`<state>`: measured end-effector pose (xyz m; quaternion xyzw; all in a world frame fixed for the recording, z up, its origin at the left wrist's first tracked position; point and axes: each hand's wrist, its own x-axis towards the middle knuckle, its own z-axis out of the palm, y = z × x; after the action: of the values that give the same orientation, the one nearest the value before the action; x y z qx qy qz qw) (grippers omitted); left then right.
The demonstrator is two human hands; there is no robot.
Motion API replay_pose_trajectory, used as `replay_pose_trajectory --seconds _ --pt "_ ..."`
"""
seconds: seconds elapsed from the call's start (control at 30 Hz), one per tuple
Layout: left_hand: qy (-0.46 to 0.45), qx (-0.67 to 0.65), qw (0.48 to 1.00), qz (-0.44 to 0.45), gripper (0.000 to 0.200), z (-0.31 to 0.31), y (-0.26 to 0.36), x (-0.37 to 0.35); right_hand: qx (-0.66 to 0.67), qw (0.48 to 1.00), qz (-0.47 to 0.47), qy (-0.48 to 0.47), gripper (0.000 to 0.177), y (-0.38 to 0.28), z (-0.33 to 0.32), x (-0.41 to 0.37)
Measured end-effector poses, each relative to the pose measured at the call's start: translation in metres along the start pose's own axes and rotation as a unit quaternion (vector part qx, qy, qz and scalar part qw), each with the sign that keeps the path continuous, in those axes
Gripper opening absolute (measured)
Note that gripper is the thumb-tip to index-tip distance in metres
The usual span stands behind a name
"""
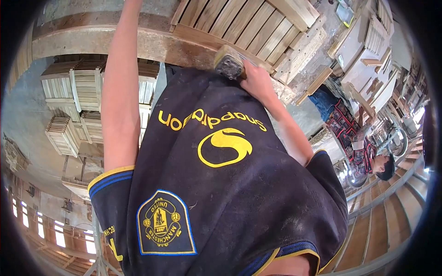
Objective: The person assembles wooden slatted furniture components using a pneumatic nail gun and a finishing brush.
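My right hand (258, 82) is closed at the top centre, just in front of the dark shirt. It is wrapped round what looks like a mallet, whose blocky head (229, 63) has a dark, worn end and lighter sides. The handle is mostly hidden by my fingers. Beyond it lies a slatted wooden panel (244, 23) on a wooden bench (83, 42). Only my left forearm shows, reaching up past the top edge over the bench; the left hand is out of frame.
Stacks of wooden panels (85, 87) stand on the left beyond the bench. At the right, another person (352, 133) in patterned clothing is near benches with wooden pieces (375, 37). A wooden strip (314, 85) juts out near the panel's right side.
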<state>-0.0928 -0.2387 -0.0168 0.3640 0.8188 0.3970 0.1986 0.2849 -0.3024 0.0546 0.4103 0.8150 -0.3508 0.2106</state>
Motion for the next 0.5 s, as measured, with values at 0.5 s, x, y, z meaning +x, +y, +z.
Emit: replay_pose_trajectory --seconds 0.5 --pt "0.034 -0.052 0.998 -0.028 0.027 0.001 0.002 -0.006 0.022 0.996 0.081 0.036 0.04 0.09 0.014 -0.05"
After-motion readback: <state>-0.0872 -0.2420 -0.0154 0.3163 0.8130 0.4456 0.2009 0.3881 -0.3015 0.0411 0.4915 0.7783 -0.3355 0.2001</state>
